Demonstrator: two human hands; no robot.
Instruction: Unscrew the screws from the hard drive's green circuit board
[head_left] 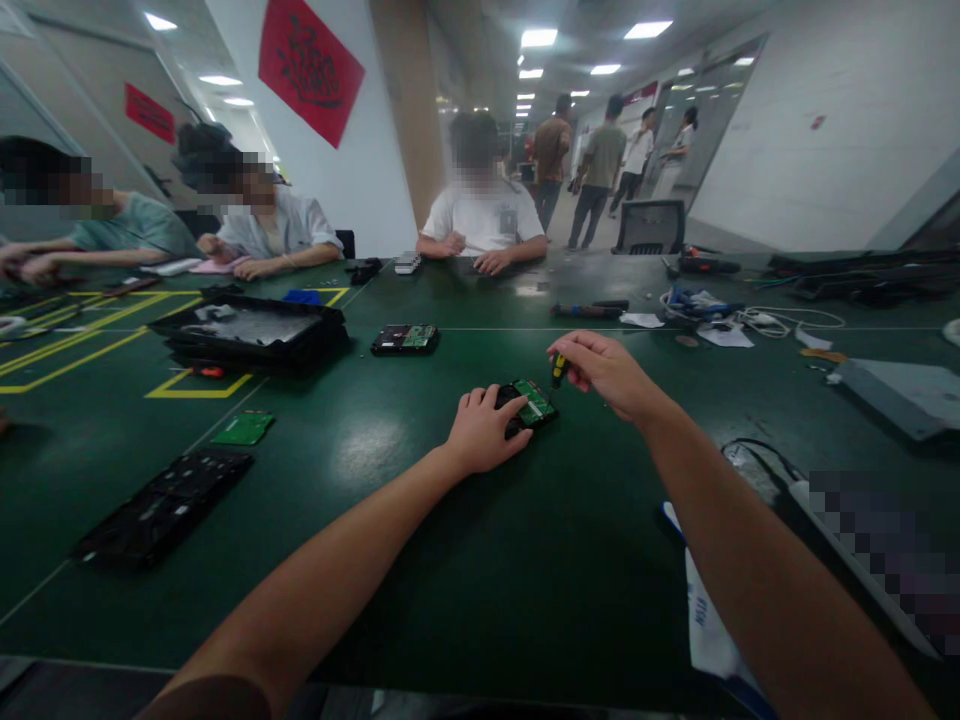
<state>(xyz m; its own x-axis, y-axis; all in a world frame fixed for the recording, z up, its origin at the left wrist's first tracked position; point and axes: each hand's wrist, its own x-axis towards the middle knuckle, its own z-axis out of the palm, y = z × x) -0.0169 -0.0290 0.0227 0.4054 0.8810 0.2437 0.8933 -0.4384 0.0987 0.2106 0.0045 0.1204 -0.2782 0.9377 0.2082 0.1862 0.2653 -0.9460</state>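
A hard drive (535, 402) with a green circuit board facing up lies on the dark green table. My left hand (484, 430) grips its left side, with fingers and thumb around the black casing and partly covering it. In my right hand (600, 370) is a small yellow-and-black screwdriver (559, 370), pinched by the handle and held upright. Its thin shaft points down at the right edge of the board; whether the tip sits in a screw is too small to tell.
Another hard drive (406, 339) lies farther back, left of a black tray (255, 335)'s right-hand side. At left are a loose green circuit board (244, 428) and black drives (165, 508). Cables (772, 318) and a grey metal case (900, 395) lie right. A person (484, 215) sits opposite.
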